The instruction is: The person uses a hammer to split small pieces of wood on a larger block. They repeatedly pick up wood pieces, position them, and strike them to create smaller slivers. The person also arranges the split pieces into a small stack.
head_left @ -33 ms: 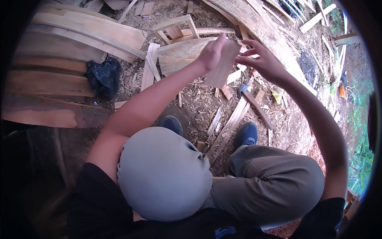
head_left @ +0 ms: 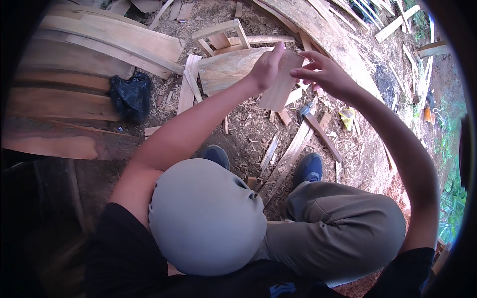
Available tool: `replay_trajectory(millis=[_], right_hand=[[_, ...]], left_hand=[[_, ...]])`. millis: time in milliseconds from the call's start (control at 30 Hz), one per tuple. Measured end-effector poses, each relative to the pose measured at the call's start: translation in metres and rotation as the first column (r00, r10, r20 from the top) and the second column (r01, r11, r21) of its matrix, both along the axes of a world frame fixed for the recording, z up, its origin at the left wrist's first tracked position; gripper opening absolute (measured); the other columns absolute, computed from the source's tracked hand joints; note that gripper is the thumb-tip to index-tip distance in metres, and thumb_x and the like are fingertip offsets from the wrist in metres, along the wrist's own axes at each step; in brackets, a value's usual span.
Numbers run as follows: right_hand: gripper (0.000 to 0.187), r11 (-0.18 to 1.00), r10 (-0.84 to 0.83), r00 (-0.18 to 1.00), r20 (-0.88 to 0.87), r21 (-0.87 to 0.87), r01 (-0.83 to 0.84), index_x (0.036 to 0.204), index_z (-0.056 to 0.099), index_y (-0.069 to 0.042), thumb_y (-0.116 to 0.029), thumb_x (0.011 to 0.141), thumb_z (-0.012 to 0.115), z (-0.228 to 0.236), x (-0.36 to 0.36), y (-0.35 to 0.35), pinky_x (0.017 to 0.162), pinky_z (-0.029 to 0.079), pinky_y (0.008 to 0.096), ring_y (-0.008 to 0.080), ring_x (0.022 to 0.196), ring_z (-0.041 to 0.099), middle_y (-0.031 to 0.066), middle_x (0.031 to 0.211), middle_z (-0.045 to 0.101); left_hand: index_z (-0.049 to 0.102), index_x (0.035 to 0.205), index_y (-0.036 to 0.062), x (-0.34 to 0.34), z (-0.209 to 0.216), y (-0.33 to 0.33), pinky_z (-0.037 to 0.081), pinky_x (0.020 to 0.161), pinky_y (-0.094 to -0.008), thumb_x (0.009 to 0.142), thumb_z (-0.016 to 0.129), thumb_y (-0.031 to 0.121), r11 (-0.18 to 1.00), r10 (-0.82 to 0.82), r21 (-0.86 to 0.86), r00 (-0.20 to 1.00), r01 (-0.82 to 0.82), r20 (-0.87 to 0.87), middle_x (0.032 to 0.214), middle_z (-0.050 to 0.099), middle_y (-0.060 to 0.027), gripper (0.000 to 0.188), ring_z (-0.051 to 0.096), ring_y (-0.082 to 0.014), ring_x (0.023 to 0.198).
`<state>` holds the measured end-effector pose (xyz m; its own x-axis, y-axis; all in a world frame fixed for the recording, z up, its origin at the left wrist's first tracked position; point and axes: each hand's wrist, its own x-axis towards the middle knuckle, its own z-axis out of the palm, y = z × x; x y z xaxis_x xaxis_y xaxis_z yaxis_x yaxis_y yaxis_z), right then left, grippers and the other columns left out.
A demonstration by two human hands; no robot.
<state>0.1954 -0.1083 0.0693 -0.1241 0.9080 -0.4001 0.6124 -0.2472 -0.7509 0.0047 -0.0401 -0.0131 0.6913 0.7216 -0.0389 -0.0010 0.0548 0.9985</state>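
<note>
Wood shavings littered the ground (head_left: pixel 241 131), with long planks (head_left: pixel 112 37) at left and a black plastic bag (head_left: pixel 130 97) against them. Beyond a wooden-handled tool (head_left: pixel 324 138), a thin rectangular board (head_left: pixel 281 89) was held above the ground: the left hand's (head_left: pixel 267 69) grip closed on its left edge; the right hand's (head_left: pixel 329 77) grip was loosely open, fingers at the right edge, contact unclear.

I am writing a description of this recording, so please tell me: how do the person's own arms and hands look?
The left hand and right hand wear no gloves, and no watch or band is visible. The left sleeve and right sleeve are short and black, leaving the forearms bare.
</note>
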Motion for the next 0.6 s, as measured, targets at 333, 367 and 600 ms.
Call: replay_trajectory(millis=[333,367,600], right_hand=[[0.028,0.882,-0.445,0.809,-0.384,-0.033,0.469,0.116,0.069,-0.004,-0.024,0.098,0.073,-0.035,-0.014,0.013,0.077,0.056,0.0256,0.0102,0.086,0.069,0.0052,0.097,0.073],[0.030,0.891,-0.409,0.817,-0.407,0.015,0.453,0.111,0.071,0.001,-0.024,0.095,0.074,-0.040,-0.015,0.010,0.073,0.055,0.0251,0.0144,0.084,0.070,0.0101,0.096,0.073],[0.027,0.864,-0.468,0.823,-0.323,0.028,0.503,0.103,0.070,0.002,-0.023,0.093,0.072,-0.051,-0.046,-0.017,0.079,0.051,0.0320,0.0151,0.081,0.063,0.0075,0.091,0.070]], left_hand=[[0.066,0.129,0.0098,-0.034,0.023,0.091,0.053,0.100,-0.0393,0.100,0.042,0.070,0.916,0.305,0.363,0.887,-0.172,-0.348,0.118,0.071,-0.0161,0.071,0.070,-0.0244,0.105],[0.062,0.134,0.0108,-0.054,0.017,0.116,0.053,0.101,-0.0419,0.094,0.056,0.066,0.779,0.471,0.599,0.804,-0.186,-0.363,0.130,0.065,-0.0165,0.068,0.065,-0.0269,0.115],[0.056,0.142,0.0137,-0.133,-0.010,0.188,0.050,0.107,-0.0440,0.083,0.081,0.032,0.761,0.362,0.568,0.521,0.314,-0.773,0.142,0.059,-0.0164,0.067,0.058,-0.0274,0.130]])
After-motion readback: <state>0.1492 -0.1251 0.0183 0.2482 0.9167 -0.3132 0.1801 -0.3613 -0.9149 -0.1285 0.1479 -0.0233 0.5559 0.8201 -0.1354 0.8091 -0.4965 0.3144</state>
